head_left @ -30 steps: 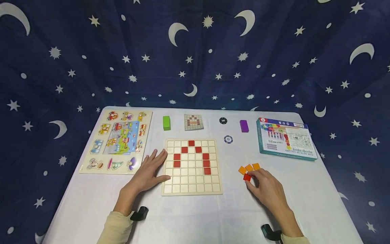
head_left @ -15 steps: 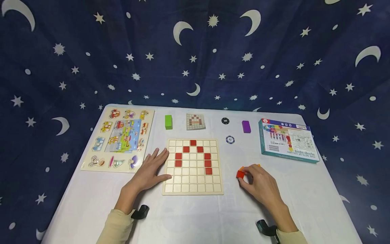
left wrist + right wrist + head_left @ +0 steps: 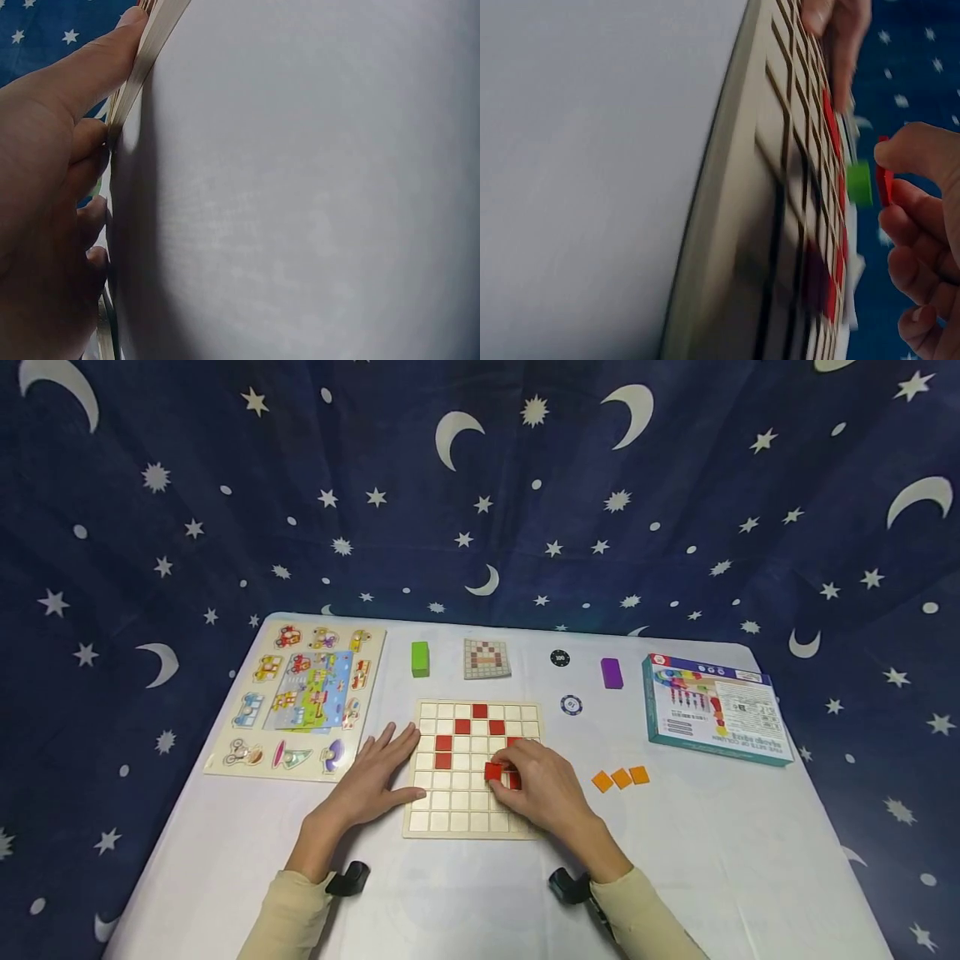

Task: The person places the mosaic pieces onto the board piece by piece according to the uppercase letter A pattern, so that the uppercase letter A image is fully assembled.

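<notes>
Red tile (image 3: 492,772) is pinched by right fingers (image 3: 522,750) that partly hide the board (image 3: 459,822), left fingers (image 3: 402,747) spread, orange tiles (image 3: 621,778) nearby.

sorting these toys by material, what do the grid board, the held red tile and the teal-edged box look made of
Grid board: probably wood, matte; pale cream, with grain-like streaks along its edge in the left wrist view.
Red tile: painted wood or plastic; the even, solid colour leaves it open.
Box: likely cardboard, smooth; crisp flat faces printed with pictures and lettering.
</notes>
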A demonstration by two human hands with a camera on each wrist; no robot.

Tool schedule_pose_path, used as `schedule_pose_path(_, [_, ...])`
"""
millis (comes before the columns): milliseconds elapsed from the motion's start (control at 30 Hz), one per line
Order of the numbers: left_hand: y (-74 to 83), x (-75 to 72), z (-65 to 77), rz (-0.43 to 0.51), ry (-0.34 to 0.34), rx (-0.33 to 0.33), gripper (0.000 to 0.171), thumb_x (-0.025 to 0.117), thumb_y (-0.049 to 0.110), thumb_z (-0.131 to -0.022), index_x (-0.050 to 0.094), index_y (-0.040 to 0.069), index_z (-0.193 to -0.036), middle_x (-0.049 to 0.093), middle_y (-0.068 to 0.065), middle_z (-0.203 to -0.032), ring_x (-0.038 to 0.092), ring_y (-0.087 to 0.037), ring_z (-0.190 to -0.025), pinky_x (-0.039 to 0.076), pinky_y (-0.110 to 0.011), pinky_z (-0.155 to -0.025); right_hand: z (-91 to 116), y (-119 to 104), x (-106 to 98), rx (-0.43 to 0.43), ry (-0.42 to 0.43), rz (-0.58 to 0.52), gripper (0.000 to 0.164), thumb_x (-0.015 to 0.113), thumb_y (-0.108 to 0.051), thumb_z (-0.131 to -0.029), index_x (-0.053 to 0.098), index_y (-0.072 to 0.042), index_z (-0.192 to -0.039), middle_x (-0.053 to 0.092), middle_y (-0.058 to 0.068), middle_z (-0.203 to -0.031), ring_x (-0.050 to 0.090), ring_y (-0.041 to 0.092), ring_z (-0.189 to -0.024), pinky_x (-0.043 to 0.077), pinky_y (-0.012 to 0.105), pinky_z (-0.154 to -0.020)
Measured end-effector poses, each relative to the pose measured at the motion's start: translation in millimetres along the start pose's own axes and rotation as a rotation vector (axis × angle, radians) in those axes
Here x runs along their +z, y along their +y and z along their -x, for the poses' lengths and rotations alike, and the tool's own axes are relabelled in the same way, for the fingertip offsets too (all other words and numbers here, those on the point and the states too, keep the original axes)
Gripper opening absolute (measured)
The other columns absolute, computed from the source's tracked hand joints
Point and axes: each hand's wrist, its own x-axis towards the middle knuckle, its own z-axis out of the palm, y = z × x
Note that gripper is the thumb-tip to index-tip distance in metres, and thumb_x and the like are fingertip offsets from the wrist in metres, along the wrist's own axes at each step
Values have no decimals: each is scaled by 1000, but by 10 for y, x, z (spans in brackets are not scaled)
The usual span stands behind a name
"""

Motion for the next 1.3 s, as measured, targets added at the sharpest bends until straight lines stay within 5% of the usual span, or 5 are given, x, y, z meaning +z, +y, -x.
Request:
schedule_pose_path(300, [16,26,-22,8,-12,5,95,82,43,-92,35,10,-167,31,-11,-176,17,-44,-167,14,-68,-134,-203,-382,315,-58,-57,16,21,87,-32,-85,81,-21,-102,72,-10,-93,67,9,-84,56,24,-71])
schedule_pose_path(867, [4,7,-9,16,-1,3,95,83,40,-91,36,8,-166,32,-13,-176,18,-46,-166,13,-70,-134,-237,-496,464,-45,-115,6,25,88,-34,-89,81,-21,-109,74,-6,-101,69,12,-90,58,24,-72])
schedule_pose_path(1100, [-9,21,0,14,-2,2,95,83,42,-91,35,8,-167,31,-13,-176,17,-45,-166,13,-70,-134,-202,-449,369,-23,-111,-26,28,88,-35,-88,82,-20,-111,74,-6,-101,69,12,-91,59,28,-76])
schedule_pose_path(1300, [-16,5,3,21,4,0,97,83,42,-91,34,8,-167,30,-12,-177,16,-45,-167,11,-69,-134,-69,-191,145,30,-50,-46,28,90,-34,-85,81,-21,-109,73,-8,-97,66,9,-86,58,29,-74])
